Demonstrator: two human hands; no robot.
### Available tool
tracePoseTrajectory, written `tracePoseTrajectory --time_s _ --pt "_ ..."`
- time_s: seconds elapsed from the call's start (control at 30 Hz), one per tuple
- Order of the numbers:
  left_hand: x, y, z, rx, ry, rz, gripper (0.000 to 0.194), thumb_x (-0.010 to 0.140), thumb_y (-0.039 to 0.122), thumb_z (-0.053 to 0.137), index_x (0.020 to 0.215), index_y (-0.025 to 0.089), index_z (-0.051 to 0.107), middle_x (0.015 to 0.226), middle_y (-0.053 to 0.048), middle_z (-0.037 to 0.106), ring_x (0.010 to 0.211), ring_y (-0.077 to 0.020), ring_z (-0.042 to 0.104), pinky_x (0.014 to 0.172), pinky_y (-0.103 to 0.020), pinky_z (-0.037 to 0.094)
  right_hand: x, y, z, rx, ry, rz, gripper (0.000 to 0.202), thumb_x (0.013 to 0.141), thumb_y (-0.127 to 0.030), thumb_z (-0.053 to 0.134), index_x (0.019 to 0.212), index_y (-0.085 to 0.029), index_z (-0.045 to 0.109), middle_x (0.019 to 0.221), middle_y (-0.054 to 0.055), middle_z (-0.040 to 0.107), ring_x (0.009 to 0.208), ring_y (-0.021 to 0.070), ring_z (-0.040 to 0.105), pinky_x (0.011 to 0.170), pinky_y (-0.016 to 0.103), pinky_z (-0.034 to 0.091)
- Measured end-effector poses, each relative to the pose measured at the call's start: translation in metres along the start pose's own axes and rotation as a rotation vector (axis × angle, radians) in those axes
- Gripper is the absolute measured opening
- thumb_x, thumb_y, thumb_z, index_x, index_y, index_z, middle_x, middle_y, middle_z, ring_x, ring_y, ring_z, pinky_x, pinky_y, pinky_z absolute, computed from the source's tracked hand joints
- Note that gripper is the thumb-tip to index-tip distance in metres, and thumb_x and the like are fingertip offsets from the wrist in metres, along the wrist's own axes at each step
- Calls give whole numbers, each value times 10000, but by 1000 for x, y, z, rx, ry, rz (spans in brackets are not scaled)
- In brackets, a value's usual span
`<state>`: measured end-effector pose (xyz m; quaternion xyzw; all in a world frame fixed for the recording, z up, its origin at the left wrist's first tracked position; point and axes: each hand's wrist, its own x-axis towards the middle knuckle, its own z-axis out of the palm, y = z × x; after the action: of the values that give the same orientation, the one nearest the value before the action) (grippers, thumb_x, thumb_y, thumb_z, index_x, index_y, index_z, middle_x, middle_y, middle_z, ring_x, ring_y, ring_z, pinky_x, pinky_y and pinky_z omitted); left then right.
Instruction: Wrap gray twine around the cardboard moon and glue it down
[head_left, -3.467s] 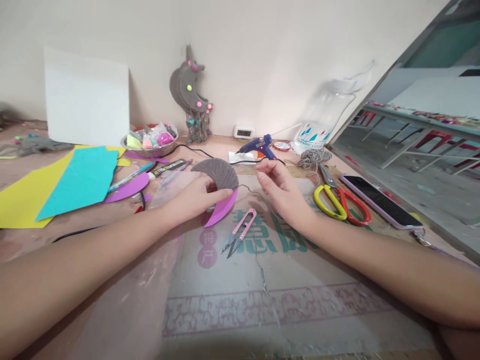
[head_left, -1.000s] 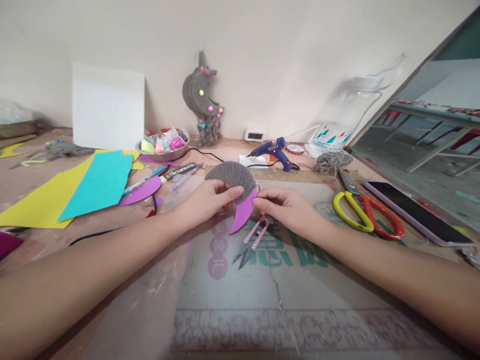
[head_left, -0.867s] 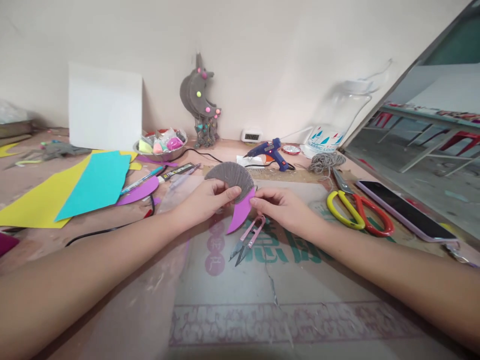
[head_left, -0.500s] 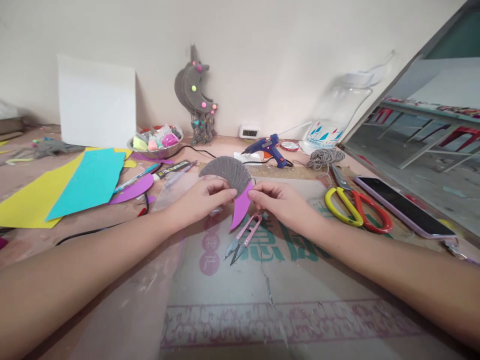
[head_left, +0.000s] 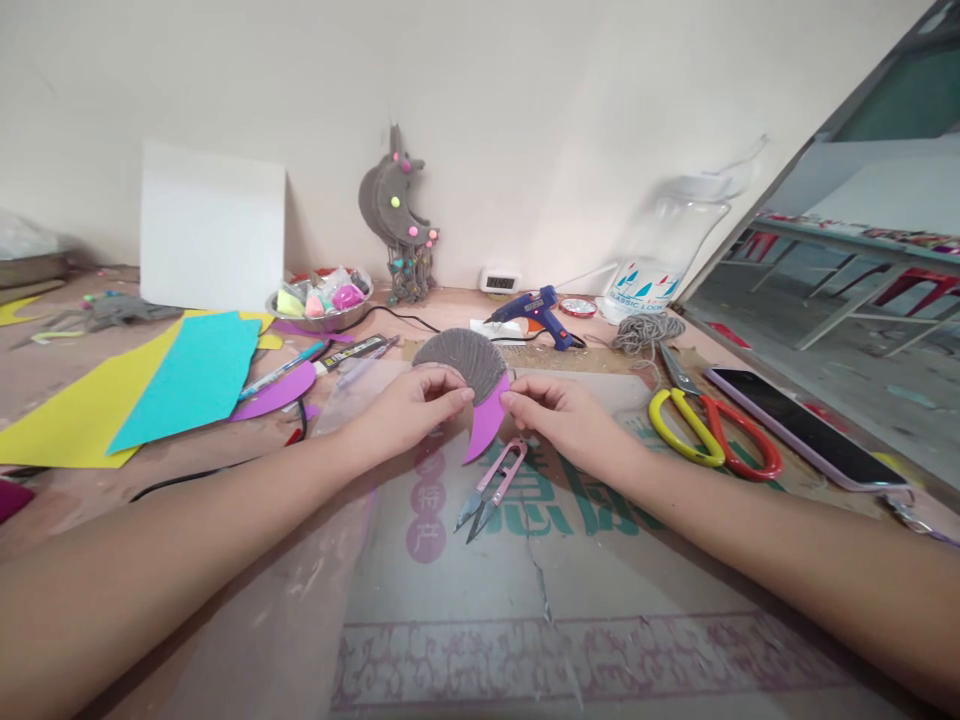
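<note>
Far left: yellow sheet (head_left: 71,405), cyan sheet (head_left: 187,385) overlapping it, white board (head_left: 214,230) upright behind. Next, purple cutout (head_left: 277,392) lying flat, then metal bowl (head_left: 326,322) with colored lumps. My left hand (head_left: 405,415) pinches the crescent (head_left: 469,365) at its inner curve, thumb against fingers. Crescent sits mid-view between my hands, above the printed plastic sheet (head_left: 637,580); grey-wrapped on top, bare purple lower tip. Pink snips (head_left: 501,475) just below, blades apart. Blue glue gun (head_left: 536,312) behind. My right hand (head_left: 562,415) pinches the crescent's outer edge; can't tell if yarn's caught there too. Further right: grey yarn (head_left: 649,333), yellow-and-red scissors (head_left: 742,440), phone (head_left: 810,425).
</note>
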<state>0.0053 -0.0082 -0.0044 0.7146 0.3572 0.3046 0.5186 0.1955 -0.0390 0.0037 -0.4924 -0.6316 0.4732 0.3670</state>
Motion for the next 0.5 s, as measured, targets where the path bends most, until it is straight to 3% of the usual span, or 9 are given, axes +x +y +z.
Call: tracePoseTrajectory --time_s 0.13,0.3,0.5 --pt "2 -1 0 86 25 43 255 820 371 465 675 161 465 622 21 454 513 -74 405 459 -193 331 0 3 -1 7 -17 -20 223 784 -376 539 720 -163 527 588 -32 532 521 83 481 510 219 408" --pt "5 -4 -1 -167 30 29 261 839 416 430 765 174 496 658 17 480 563 -78 436 498 -189 337 1 7 -6 -32 0 -90 258 798 -367 542 646 -163 501 565 -60 440 483 51 389 488 193 358" --pt "5 -7 -3 -333 95 -54 383 780 531 473 713 162 552 603 -1 497 551 -97 480 452 -201 336 1 8 -6 25 -112 -76 253 811 -374 526 681 -158 507 595 -45 462 525 67 448 533 213 385"
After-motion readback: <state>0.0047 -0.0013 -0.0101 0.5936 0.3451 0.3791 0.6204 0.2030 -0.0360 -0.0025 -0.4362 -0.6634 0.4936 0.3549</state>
